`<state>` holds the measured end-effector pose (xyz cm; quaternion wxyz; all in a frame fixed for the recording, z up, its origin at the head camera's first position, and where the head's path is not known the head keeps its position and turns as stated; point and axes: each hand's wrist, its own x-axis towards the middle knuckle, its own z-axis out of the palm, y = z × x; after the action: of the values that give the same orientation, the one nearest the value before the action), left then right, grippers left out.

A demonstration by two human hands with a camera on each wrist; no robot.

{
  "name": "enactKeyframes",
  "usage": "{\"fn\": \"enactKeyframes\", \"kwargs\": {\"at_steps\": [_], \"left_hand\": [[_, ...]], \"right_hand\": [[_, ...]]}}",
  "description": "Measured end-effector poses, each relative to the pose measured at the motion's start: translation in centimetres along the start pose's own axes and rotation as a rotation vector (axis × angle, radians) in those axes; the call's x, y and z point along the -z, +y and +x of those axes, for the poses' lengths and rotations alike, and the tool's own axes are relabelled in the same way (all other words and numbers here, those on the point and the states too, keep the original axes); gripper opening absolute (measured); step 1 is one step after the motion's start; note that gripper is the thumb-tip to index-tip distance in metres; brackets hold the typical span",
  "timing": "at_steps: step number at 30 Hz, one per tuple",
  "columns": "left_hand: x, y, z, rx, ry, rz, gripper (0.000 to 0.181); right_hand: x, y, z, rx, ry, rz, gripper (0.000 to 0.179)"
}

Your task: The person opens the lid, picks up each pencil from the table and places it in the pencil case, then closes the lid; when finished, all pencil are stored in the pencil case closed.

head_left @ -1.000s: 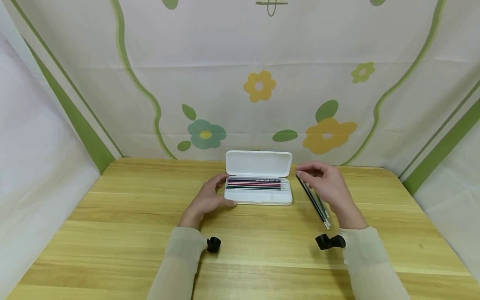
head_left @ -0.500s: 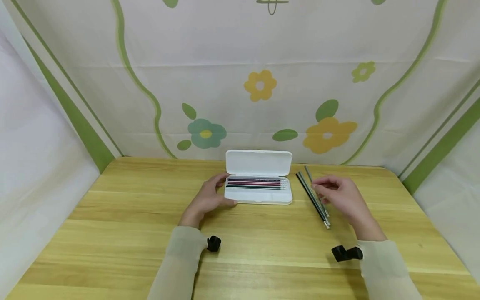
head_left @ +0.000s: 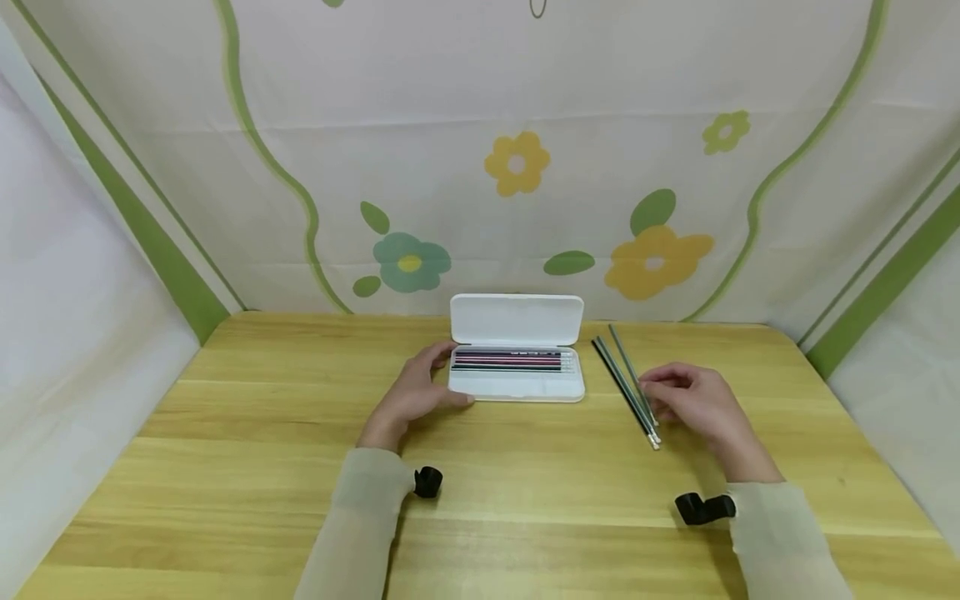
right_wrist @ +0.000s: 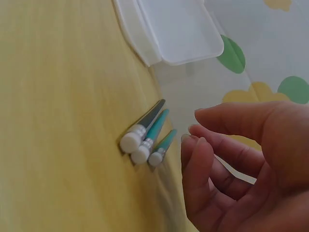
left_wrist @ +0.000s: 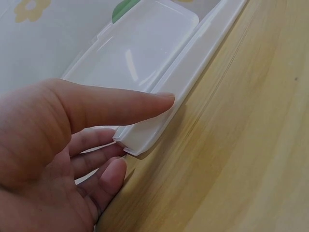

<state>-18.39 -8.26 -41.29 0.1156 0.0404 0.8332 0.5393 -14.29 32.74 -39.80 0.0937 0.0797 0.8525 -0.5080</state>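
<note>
A white pencil case (head_left: 517,387) lies with its lid raised, near the table's back edge. Several pencils (head_left: 510,362), dark and pink, lie side by side in its tray. My left hand (head_left: 416,392) holds the case's left end, thumb on the front wall and fingers around the back corner; in the left wrist view the thumb (left_wrist: 120,104) presses that wall. To the right of the case, a dark pencil (right_wrist: 149,118) and two teal pencils (right_wrist: 157,126) lie on the table, white erasers toward me. My right hand (head_left: 693,400) hovers beside them, fingers bent, thumb apart from fingertips, holding nothing.
The wooden table (head_left: 525,500) stretches in front of the case and to both sides. Behind it hangs a flower-printed cloth (head_left: 465,192), with more cloth at both sides. Black wrist mounts (head_left: 427,482) sit at both sleeves.
My right hand has drawn back from the tips of the loose pencils, moving right and toward me, leaving all three lying on the table. My left hand stays at the case.
</note>
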Motion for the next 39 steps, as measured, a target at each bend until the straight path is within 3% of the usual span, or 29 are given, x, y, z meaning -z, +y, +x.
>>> {"fn": "enactKeyframes", "kwargs": {"at_steps": [39], "left_hand": [[0.30,-0.43,-0.11,0.005,0.005,0.005,0.089]], "right_hand": [[-0.68,0.34,-0.21,-0.047,0.006,-0.087,0.040]]}}
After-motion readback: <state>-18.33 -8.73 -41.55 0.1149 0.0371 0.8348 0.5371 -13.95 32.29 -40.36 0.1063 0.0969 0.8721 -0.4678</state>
